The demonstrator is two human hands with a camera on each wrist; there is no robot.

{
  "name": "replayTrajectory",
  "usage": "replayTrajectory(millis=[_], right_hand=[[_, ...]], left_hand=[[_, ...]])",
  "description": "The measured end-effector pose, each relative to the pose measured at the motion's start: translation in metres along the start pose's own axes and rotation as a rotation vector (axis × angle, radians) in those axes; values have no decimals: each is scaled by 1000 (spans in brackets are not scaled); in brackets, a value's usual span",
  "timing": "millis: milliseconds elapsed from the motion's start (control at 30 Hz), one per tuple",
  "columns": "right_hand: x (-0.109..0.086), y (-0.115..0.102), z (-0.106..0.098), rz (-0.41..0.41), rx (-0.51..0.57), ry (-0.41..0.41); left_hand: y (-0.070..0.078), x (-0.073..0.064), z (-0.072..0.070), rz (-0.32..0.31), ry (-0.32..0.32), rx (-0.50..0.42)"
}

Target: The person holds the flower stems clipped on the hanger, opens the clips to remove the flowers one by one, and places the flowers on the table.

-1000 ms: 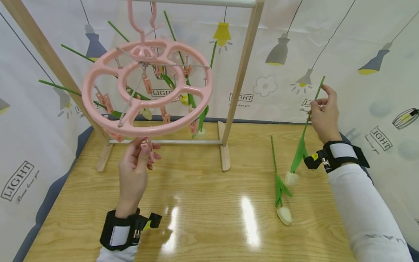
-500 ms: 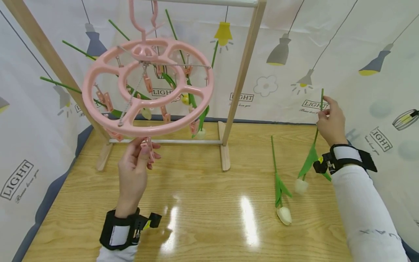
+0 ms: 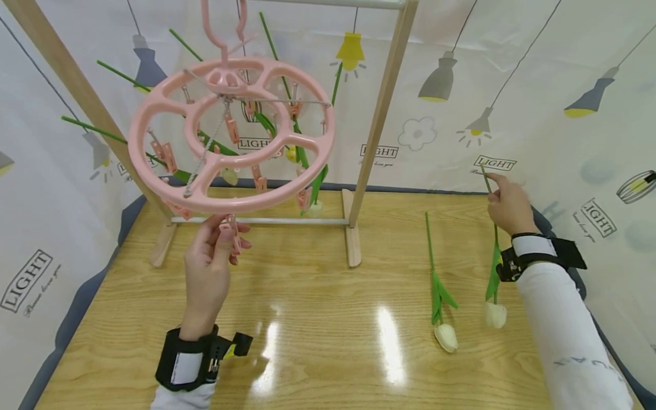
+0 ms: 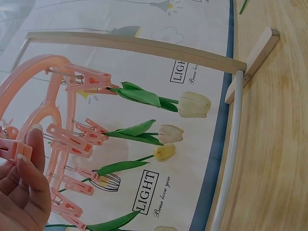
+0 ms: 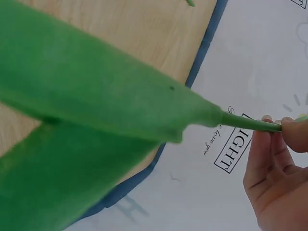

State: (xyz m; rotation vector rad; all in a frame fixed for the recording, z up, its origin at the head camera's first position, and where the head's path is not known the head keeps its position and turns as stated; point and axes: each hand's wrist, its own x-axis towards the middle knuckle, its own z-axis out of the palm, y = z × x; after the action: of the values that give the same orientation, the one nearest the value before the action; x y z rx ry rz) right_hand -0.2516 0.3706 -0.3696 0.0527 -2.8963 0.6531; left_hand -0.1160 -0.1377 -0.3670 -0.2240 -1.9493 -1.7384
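Under the front rim of a pink round hanger [image 3: 236,204], my left hand [image 3: 207,262] pinches a pink clothespin [image 3: 233,236] between thumb and fingers. The left wrist view shows this clothespin [image 4: 15,150] at its left edge. Over at the right, my right hand [image 3: 511,209] pinches the green stem of an artificial white tulip [image 3: 495,315] near its end, blossom pointing down. Its broad leaves [image 5: 96,86] fill much of the right wrist view, with thumb and fingertips meeting on the stem. A second white tulip [image 3: 446,337] lies on the table [image 3: 318,319], left of the held one.
The hanger hangs from a stand with wooden posts [image 3: 381,125] and a white lower bar [image 4: 234,144]. Several tulips, including a yellow one [image 4: 164,153], hang blossom-down from its other clothespins [image 4: 71,139]. A printed white cloth [image 3: 425,34] surrounds the table at back and sides.
My right hand has come lower, and the held tulip's blossom has shifted right and closer to me. My left hand stays on its clothespin.
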Motion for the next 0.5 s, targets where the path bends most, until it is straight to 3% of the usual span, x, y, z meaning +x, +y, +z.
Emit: replayTrajectory(millis=[167,500], right_hand=[[-5,-2,12,32,-8,-78],[-12,-8,40,-28,-37,-97]], left_hand=[[1,1,0,-1,3,7],[0,1,1,-3,3,-10]])
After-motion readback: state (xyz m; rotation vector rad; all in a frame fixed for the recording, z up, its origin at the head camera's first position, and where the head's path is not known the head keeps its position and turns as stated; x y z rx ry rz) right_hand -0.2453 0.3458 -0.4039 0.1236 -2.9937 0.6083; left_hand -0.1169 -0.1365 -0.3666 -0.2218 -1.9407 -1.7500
